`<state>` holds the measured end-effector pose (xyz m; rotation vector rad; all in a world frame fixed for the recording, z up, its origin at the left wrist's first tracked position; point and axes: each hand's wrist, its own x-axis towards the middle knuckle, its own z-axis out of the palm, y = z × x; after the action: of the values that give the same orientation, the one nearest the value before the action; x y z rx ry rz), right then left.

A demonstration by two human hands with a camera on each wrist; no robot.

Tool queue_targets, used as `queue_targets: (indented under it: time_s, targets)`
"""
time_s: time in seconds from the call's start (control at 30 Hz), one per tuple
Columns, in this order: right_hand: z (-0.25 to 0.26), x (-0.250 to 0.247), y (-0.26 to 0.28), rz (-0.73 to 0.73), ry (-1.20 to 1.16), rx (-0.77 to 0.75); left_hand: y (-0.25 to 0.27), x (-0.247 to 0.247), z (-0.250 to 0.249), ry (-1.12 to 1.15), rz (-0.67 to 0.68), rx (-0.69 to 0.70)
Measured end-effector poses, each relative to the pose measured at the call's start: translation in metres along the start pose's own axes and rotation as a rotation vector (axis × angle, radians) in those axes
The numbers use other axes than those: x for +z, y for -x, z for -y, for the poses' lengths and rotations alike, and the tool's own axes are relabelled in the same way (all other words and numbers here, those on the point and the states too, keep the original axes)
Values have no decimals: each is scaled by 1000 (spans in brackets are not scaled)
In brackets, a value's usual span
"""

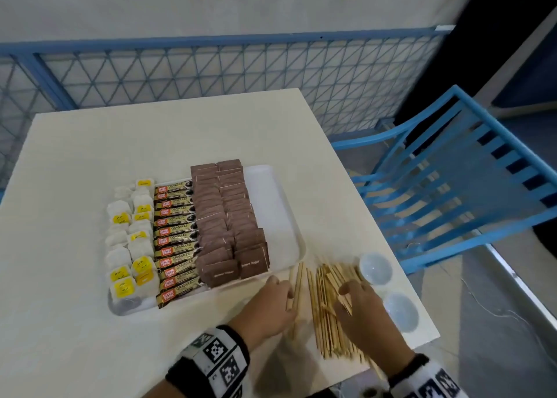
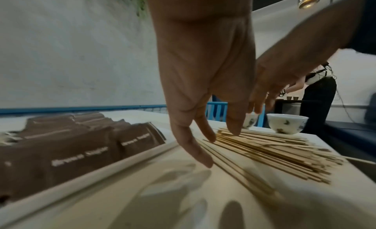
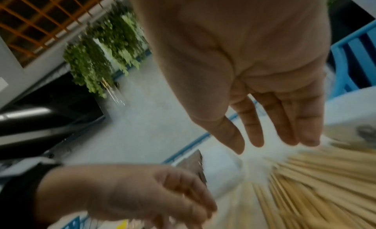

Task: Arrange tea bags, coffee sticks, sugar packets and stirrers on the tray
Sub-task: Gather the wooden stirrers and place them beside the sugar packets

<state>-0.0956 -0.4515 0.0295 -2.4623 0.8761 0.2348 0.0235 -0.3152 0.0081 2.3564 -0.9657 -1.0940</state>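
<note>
A white tray (image 1: 271, 210) holds a column of tea bags (image 1: 132, 241), a row of coffee sticks (image 1: 176, 241) and two columns of brown sugar packets (image 1: 232, 216) (image 2: 81, 145); its right strip is bare. Wooden stirrers (image 1: 328, 316) (image 2: 274, 153) (image 3: 325, 184) lie in a loose pile on the table, right of the tray's near corner. My left hand (image 1: 286, 292) (image 2: 219, 150) touches the pile's left edge with straight fingers. My right hand (image 1: 352, 295) (image 3: 270, 145) hovers flat over the pile's middle, holding nothing.
Two small white cups (image 1: 375, 268) (image 1: 401, 311) stand beside the stirrers near the table's right edge. A blue chair (image 1: 452, 186) is at the right, a blue mesh railing (image 1: 211, 66) behind the table. Another person (image 2: 317, 90) stands far off.
</note>
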Motion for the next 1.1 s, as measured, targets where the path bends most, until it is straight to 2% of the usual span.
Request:
queue_targets:
  time_s: [0.1,0.17,0.3,0.43,0.57,0.67,0.8,0.93,1.03,1.1]
  targets:
    - [-14,25,3,-1,120,19,-4,8,-8,16,11,-44]
    - [-19,33,1,-57,181,25,-7,14,-12,32,11,-84]
    - [-26,37,-2,-27,336,26,-12,22,-15,78,-36,-152]
    - [-33,51,-7,-22,302,179,-18,27,-20,191,-86,-194]
    - [-29,53,-12,46,385,125,-24,34,-25,276,-100,-220]
    - [-26,51,-14,-8,378,109,-26,37,-29,320,-128,-244]
    - [-17,49,-17,56,455,51,-28,39,-32,356,-166,-280]
    - [-15,49,-27,-59,0,208,-32,40,-36,446,-163,-307]
    - [-6,44,-29,-20,-245,281,-33,39,-38,596,-163,-299]
    - [-3,43,-34,29,-284,315,-35,39,-39,677,-145,-282]
